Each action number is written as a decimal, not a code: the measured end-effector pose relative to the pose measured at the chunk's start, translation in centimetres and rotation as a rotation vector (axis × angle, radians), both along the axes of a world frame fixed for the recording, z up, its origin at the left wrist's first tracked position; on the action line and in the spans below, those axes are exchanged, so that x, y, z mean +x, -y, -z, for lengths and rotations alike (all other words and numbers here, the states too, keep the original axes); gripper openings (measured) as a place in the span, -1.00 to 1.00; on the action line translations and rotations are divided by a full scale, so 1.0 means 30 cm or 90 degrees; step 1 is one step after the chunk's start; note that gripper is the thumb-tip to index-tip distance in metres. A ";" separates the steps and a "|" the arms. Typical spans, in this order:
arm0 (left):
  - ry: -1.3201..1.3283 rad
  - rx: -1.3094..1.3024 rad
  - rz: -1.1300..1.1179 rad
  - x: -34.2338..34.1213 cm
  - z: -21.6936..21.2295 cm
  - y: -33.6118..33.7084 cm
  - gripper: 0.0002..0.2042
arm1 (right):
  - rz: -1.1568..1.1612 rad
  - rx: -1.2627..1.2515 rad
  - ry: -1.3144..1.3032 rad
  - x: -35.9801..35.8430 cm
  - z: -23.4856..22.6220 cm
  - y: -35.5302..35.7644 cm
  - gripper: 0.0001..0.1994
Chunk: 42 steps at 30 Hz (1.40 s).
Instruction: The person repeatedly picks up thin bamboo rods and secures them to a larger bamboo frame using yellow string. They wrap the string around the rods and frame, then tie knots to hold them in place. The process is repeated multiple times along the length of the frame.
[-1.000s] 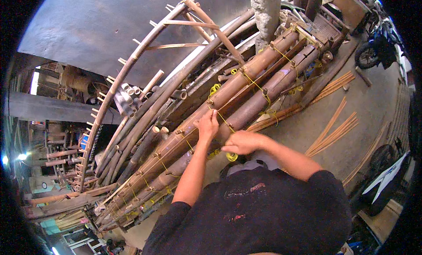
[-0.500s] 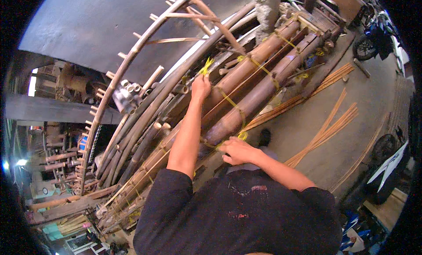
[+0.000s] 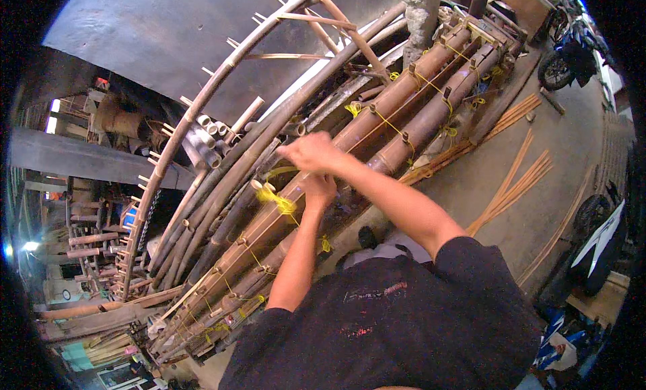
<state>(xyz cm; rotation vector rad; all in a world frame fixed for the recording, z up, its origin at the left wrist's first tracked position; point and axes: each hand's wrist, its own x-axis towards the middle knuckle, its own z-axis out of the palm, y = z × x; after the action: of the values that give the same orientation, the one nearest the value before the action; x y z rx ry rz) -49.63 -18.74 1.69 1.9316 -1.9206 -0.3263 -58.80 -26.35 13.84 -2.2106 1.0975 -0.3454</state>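
Two long rows of thick brown bamboo poles point(image 3: 370, 131) lie side by side, lashed at intervals with yellow cord point(image 3: 387, 124). Over the left row my hands are crossed close together. My right hand point(image 3: 311, 152) reaches across above my left wrist, its fingers closed, with a yellow strand curving just below it. Closed too, my left hand point(image 3: 318, 189) sits beneath it against the poles; what is between its fingers is hidden. A blurred tuft of loose yellow cord point(image 3: 277, 200) hangs left of my left hand, by some cut pole ends.
A curved bamboo ladder-like frame point(image 3: 195, 104) leans along the left, beside dark bent poles point(image 3: 235, 168). Thin bamboo strips point(image 3: 515, 191) lie on the floor at right. Motorcycles point(image 3: 572, 60) stand along the right side. A rough concrete post point(image 3: 420, 20) rises at the far end.
My right hand has crossed leftward over my left arm. My left hand has come lower and nearer. The view has shifted, and the yellow tuft now swings left of my hands.
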 end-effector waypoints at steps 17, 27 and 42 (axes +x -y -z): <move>-0.416 -0.042 -0.102 -0.056 -0.315 0.194 -0.70 | -0.116 0.096 0.176 -0.299 0.407 -0.481 -0.60; -0.212 0.213 0.075 0.203 -0.053 0.327 -0.64 | -0.165 0.221 0.208 -0.049 0.377 -0.688 -0.60; -0.211 -0.214 0.088 0.477 0.021 -0.312 -0.69 | -0.027 -0.252 -0.126 0.496 0.094 -0.404 -0.62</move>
<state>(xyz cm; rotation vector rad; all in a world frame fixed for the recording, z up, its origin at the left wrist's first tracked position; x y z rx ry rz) -35.33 -9.38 1.07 1.4351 -1.7605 -0.3160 -43.92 -14.25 11.02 -2.6612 1.1617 -0.3554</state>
